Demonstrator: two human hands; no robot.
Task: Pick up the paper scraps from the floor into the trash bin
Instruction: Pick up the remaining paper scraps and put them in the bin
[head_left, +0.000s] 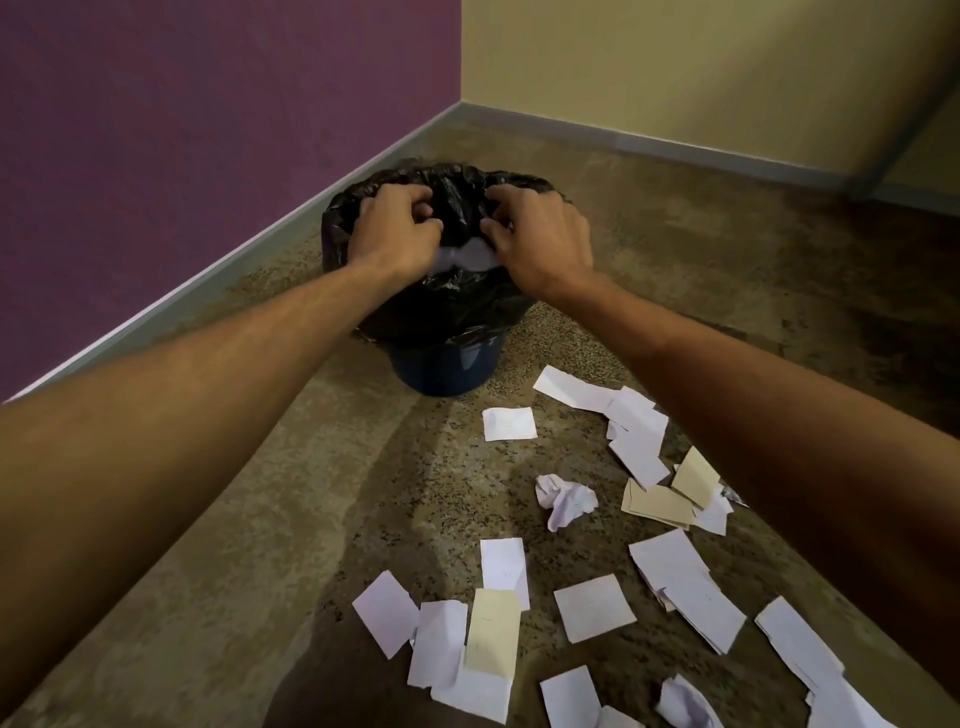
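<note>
A dark blue trash bin (447, 371) lined with a black plastic bag (457, 301) stands on the floor near the purple wall. Both my hands hover over its mouth. My left hand (395, 228) and my right hand (540, 234) have their fingers curled, and a white paper scrap (467, 257) shows between and under them, just above the bag's opening. Whether each hand still grips the paper I cannot tell. Several white and beige paper scraps (509, 423) lie scattered on the floor in front of the bin, among them a crumpled ball (563, 499).
The floor is speckled brown stone (311, 493). A purple wall (182, 156) with a grey skirting runs along the left, a yellow wall (675, 62) at the back. More scraps lie at the lower right, near a beige piece (493, 631).
</note>
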